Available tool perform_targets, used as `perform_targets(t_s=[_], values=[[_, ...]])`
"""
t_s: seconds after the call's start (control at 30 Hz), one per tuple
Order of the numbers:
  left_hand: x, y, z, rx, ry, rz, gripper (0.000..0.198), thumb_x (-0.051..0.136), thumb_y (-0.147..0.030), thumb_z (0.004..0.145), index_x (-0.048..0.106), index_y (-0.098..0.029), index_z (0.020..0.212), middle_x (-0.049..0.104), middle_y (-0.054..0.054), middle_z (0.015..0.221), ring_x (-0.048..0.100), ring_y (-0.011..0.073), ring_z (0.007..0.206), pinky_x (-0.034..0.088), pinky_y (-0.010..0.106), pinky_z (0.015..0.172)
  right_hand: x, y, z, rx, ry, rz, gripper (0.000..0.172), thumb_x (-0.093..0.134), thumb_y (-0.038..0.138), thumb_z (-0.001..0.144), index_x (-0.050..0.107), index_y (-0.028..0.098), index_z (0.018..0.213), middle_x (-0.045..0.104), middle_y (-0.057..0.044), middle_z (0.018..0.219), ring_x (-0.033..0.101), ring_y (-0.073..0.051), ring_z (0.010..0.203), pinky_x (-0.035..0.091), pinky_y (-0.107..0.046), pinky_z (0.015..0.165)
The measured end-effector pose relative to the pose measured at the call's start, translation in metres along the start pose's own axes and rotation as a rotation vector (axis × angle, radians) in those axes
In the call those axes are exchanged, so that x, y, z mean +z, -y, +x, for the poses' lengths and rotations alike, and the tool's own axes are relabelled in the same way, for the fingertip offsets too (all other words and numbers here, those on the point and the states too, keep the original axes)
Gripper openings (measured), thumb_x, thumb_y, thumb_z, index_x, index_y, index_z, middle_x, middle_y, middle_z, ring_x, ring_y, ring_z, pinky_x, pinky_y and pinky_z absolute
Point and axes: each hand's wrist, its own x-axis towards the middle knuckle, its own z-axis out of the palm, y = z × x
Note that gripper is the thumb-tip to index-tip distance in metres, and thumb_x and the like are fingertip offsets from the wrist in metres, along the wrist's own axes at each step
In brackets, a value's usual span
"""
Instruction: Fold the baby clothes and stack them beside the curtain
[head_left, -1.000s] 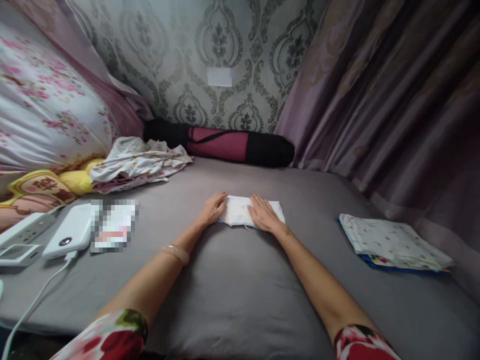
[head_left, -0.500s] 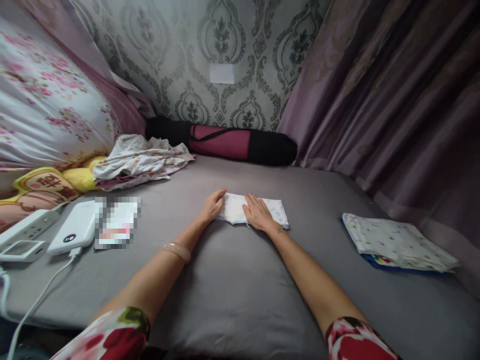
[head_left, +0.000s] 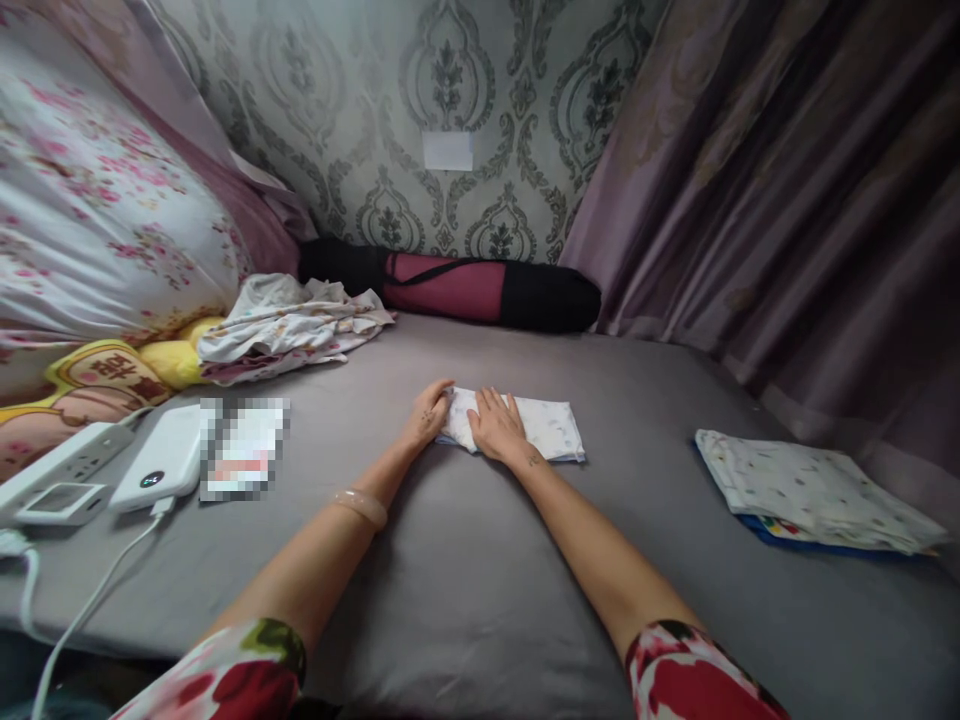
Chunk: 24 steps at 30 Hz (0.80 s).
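A small folded white cloth with tiny dots lies on the grey bed sheet in the middle. My left hand rests at the cloth's left edge, fingers curled against it. My right hand lies flat on the left half of the cloth, fingers stretched out and pressing down. Both hands are close together, almost touching.
A stack of folded cloths lies at the right. A crumpled pile of cloth sits at the back left beside a floral pillow. A power bank with cable and a power strip lie left. A rolled mat bag lies by the wall.
My right hand has slid left across the folded cloth, from its right half toward my left hand. The left hand has stayed at the left edge.
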Motion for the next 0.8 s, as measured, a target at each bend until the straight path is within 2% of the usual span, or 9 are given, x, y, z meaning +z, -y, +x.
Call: perform_targets(t_s=[0.13, 0.3, 0.6, 0.8], values=[[0.001, -0.001, 0.0, -0.022, -0.009, 0.001, 0.04, 0.038, -0.017, 0.087, 0.064, -0.014, 0.117, 0.066, 0.01, 0.123, 0.06, 0.0219, 0.115, 0.044, 0.038, 0.105, 0.006, -0.001, 0.001, 0.008, -0.018, -0.016, 0.057, 0.026, 0.036, 0.101, 0.036, 0.004, 0.147, 0.035, -0.015, 0.154, 0.025, -0.025, 0.144, 0.007, -0.045, 0.118], [-0.001, -0.002, 0.0, -0.011, -0.008, 0.001, 0.041, 0.038, -0.016, 0.086, 0.064, -0.015, 0.118, 0.066, 0.009, 0.125, 0.059, 0.0211, 0.117, 0.043, 0.037, 0.106, 0.0, 0.002, 0.004, 0.018, 0.038, -0.015, 0.057, 0.027, 0.033, 0.1, 0.036, 0.003, 0.147, 0.034, -0.017, 0.154, 0.026, -0.027, 0.144, 0.009, -0.049, 0.117], [-0.002, -0.007, -0.001, -0.008, -0.02, 0.022, 0.037, 0.04, -0.024, 0.09, 0.063, -0.014, 0.118, 0.066, 0.011, 0.124, 0.059, 0.0212, 0.116, 0.044, 0.038, 0.105, -0.001, 0.037, 0.01, -0.053, 0.026, 0.031, 0.056, 0.026, 0.03, 0.099, 0.033, 0.004, 0.149, 0.03, -0.016, 0.156, 0.019, -0.026, 0.146, 0.007, -0.048, 0.118], [-0.003, -0.009, -0.001, -0.014, -0.033, 0.006, 0.038, 0.037, -0.028, 0.093, 0.063, -0.014, 0.117, 0.066, 0.012, 0.124, 0.059, 0.0217, 0.117, 0.042, 0.04, 0.107, 0.008, 0.044, 0.015, -0.011, 0.072, 0.065, 0.059, 0.026, 0.031, 0.099, 0.025, 0.005, 0.152, 0.023, -0.015, 0.159, 0.013, -0.025, 0.148, 0.006, -0.046, 0.119]])
